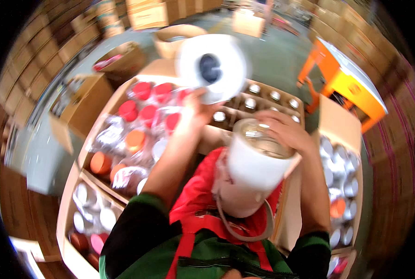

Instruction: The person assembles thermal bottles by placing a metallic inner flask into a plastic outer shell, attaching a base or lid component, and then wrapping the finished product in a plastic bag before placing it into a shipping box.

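The jug [256, 172] sits close before the apron [189, 190], with the right hand [284, 130] at its rim and the left hand [195, 109] holding a lid [235, 69] beyond it to the left. Just beyond the jug, bottles [250, 103] stand between dividers; left of it, jars [148, 115] lie in a carton [107, 188], and right of it more jars [341, 160] fill another carton [340, 123]. Farther from the jug, a stand [356, 93] is beyond right, an open box [89, 102] beyond left, and stacked boxes [42, 51] at the far left.
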Tool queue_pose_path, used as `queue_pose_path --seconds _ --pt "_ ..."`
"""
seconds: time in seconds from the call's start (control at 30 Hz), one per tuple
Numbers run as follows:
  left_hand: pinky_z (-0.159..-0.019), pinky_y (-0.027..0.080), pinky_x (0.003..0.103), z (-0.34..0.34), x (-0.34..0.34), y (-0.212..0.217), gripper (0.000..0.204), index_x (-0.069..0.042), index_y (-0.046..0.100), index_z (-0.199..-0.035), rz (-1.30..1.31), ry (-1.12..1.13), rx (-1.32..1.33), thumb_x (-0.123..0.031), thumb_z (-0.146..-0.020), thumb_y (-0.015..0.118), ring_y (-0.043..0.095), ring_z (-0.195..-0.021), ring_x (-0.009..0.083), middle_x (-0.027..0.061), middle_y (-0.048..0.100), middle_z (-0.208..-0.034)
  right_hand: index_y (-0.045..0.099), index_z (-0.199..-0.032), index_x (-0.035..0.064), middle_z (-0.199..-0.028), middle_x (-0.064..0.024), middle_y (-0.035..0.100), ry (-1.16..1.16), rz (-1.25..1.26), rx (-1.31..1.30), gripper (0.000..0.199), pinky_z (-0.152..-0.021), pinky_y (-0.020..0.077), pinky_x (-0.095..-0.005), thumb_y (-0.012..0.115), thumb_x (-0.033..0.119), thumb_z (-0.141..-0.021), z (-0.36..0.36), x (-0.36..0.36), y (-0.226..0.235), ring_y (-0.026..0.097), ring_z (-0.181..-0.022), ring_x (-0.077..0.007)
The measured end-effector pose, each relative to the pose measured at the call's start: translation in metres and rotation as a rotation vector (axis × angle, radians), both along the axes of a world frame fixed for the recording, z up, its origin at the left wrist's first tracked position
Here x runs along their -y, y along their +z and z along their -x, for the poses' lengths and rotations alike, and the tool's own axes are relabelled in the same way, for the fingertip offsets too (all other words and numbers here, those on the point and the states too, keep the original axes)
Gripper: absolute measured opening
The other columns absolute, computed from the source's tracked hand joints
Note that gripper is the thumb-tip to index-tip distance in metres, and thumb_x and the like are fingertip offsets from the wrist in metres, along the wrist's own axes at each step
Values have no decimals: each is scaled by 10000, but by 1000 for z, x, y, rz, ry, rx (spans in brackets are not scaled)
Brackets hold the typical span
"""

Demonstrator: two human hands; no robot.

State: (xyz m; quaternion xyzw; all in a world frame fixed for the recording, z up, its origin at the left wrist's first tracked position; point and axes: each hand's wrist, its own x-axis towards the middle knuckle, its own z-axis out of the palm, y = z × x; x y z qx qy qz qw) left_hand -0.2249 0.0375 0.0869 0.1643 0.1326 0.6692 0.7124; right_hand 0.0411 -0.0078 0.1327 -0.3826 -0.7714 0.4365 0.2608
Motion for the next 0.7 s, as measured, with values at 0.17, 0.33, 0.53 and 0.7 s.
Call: queue_pose_path --seconds 0.17,0.33,0.53,0.7 --pt "-893 399 608 -92 -92 72 445 -105 347 -1332 -53 64 56 -306 -936 374 490 -1119 334 130 439 -1282 595 -1100 16 -1090 -35 581 -108 252 -85 296 -816 409 -172 470 238 -948 1 -4 2 512 -1013 -70" --pt "-906 404 516 -202 -72 182 489 -60 380 -1304 -219 77 -167 -266 -875 491 499 -1091 283 123 487 -1226 597 -1004 -21 -811 -19 554 -367 -188 138 221 -510 362 -174 506 144 -888 -70 -19 -29 500 -636 -75" --pt "-814 461 443 -156 -77 205 472 -31 474 -1219 -649 219 -275 -215 -812 627 565 -946 246 109 570 -1095 548 -1139 -37 -1096 -130 592 -12 30 218 612 -928 388 -311 721 329 -680 0 43 35 527 -1056 -218" --pt "-749 515 361 -146 -67 159 446 5 543 -1155 -529 96 -264 -178 -784 708 624 -862 210 115 626 -1022 486 -1276 -19 -1354 -190 436 422 -106 32 771 -1044 280 -372 763 339 -651 -55 52 47 404 -1267 -310"
